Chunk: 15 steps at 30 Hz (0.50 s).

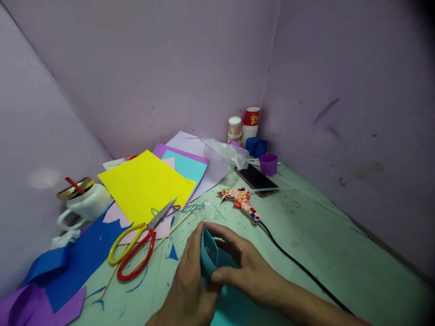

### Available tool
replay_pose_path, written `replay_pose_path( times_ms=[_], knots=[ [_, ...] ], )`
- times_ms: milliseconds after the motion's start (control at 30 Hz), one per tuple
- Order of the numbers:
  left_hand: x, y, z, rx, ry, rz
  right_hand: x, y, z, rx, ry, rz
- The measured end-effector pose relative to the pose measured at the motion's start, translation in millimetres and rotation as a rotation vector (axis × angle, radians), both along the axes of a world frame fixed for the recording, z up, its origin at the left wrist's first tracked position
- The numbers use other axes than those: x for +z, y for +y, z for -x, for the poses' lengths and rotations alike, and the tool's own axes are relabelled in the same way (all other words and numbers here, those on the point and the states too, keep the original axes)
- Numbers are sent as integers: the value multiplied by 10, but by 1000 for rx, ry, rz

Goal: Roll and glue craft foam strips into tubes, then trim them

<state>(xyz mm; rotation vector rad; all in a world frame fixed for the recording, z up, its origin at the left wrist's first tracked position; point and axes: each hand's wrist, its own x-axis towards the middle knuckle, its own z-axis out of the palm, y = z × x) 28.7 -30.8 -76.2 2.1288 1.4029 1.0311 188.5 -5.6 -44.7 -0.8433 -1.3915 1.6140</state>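
Between both hands is a teal craft foam strip [208, 253], bent into a narrow loop whose open top edge faces me. My left hand [190, 276] wraps around its left side, fingers pointing up. From the right, my right hand [243, 267] pinches the loop, thumb in front and fingers behind. Part of the strip is hidden by the fingers. Beneath the hands lies a teal foam sheet [234, 308]. Left of my left hand are scissors [149, 231] with one yellow and one red handle, blades parted slightly. A floral-patterned glue gun [239, 199] lies beyond my right hand.
Yellow foam sheet [146, 181] tops a pile of coloured sheets. A white mug [90, 203] and blue foam [84, 249] are left. Far back stand paper cups [250, 124], blue rings [256, 147] and a purple ring [268, 164] near a phone [258, 179]. A black cord [299, 260] crosses right.
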Motion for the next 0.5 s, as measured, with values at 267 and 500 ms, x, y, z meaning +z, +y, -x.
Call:
replay_pose_path(
  times_ms=[267,500],
  knots=[
    [114,8,46,3,-11,179,0,41,-19,-158,-61,-121],
    [61,84,54,42,-88,241,-26,86,-30,-209,-129,-123]
  ],
)
